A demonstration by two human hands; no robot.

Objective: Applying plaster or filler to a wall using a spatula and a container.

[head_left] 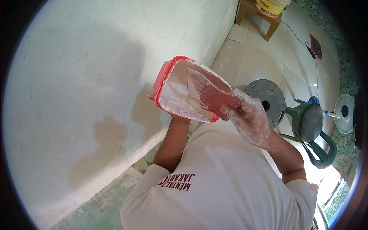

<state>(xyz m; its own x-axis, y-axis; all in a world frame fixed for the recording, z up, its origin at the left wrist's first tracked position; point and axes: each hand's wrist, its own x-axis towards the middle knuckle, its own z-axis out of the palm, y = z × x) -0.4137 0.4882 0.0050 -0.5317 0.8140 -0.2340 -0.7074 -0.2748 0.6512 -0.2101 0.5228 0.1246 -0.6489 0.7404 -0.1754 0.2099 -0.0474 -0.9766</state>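
While the left hand (151, 96) holds a red tub (157, 78) from beneath, most of it hidden behind the tub and only its fingertips showing past the left side, the right hand (251, 117) grips a flat reddish-brown scraper (219, 99) between thumb and fingers. The tub is held up in the air in front of the person's chest, near the wall and tilted so that its open mouth faces the camera. Its red rim is smeared with white paste (175, 101), which also coats the inside walls. The scraper reaches over the rim's right corner, its broad, paste-streaked end within the mouth; whether it touches the paste I cannot tell. White smears cover the right hand's fingers and back. To the left rises a pale, rough wall (76, 76) bearing dark shadows, and along its foot runs the edge of the tiled floor (264, 57). At the floor's far end, by the wall, a low brown bench (251, 8) carries a yellow and white bucket (271, 8) close to its near edge. Toward the floor's right edge stand a round grey disc (276, 92) with a central hole and a green chair (297, 113) with a dark round top. The person wears a white shirt (230, 180) with dark red lettering.
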